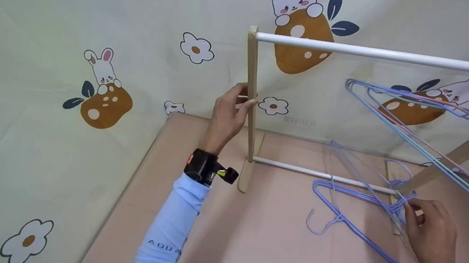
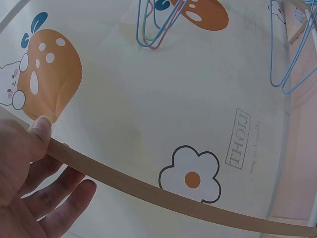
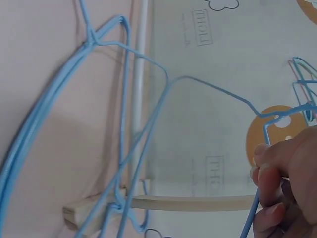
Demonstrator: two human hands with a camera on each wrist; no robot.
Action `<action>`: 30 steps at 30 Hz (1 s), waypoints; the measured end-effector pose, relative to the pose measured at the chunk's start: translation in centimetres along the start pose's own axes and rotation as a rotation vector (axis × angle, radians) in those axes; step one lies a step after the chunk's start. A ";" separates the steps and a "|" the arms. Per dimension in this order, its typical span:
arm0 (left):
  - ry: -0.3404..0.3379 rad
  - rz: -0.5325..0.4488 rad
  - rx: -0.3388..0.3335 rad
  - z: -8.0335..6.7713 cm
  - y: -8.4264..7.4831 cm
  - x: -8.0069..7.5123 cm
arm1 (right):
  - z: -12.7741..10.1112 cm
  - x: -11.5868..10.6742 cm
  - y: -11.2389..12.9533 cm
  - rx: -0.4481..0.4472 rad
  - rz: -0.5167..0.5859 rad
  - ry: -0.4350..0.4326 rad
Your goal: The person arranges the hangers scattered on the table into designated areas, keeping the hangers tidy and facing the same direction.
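Held hanger: blue wire hanger (image 3: pixel 223 90), at the right-hand part of the rack (image 1: pixel 380 54), its wire crossing the lower bar (image 1: pixel 292 167) in the head view.
Right grip: right hand (image 1: pixel 432 235) pinches the hanger wire between thumb and curled fingers, in front of the rack's right side.
Left grip: left hand (image 1: pixel 231 111) holds the rack's left upright (image 1: pixel 253 63) about mid-height, thumb on one side, fingers on the other.
Left forearm: extended toward the upright, in a light-blue sleeve (image 1: pixel 173 226); black wrist camera (image 1: pixel 202 166) strapped at the cuff.
Loose hangers: blue hangers (image 1: pixel 363 239) lie in front of the rack's lower bar, partly behind the right hand; overlapping wires crowd this area.
Hung hangers: blue, teal and pink hangers (image 1: pixel 424 147) at the right part of the rack's top bar.
Rack construction: flat pale-wood upright and foot (image 1: pixel 245 179); round, smooth white bars.
Desk: pink desk (image 1: pixel 275 242) under the rack, matte.
Backdrop: pale sheet (image 1: pixel 150 16) behind the rack, printed with rabbits, orange fruit and flowers; slightly wrinkled.
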State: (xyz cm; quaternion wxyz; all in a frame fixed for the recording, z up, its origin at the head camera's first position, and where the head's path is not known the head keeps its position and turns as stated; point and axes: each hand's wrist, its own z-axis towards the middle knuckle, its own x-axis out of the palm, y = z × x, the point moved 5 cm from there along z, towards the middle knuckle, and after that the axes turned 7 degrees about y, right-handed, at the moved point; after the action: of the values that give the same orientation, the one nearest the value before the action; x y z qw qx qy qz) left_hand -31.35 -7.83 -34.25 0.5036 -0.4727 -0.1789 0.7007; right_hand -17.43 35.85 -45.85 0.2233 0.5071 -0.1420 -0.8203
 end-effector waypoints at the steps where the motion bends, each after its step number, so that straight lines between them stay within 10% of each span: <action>1: 0.001 -0.002 -0.003 0.0 0.0 0.0 | 0.1 -0.3 0.2 0.008 0.000 -0.006; 30: -0.001 -0.022 -0.007 0.0 0.3 0.1 | 2.9 -7.8 8.0 -0.207 0.007 -0.427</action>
State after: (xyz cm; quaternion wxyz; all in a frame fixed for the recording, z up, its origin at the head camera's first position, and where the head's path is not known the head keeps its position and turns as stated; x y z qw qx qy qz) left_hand -31.53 -7.88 -34.46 0.5094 -0.4720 -0.1866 0.6949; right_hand -15.24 32.97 -34.91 0.2419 0.2961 -0.1030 -0.9183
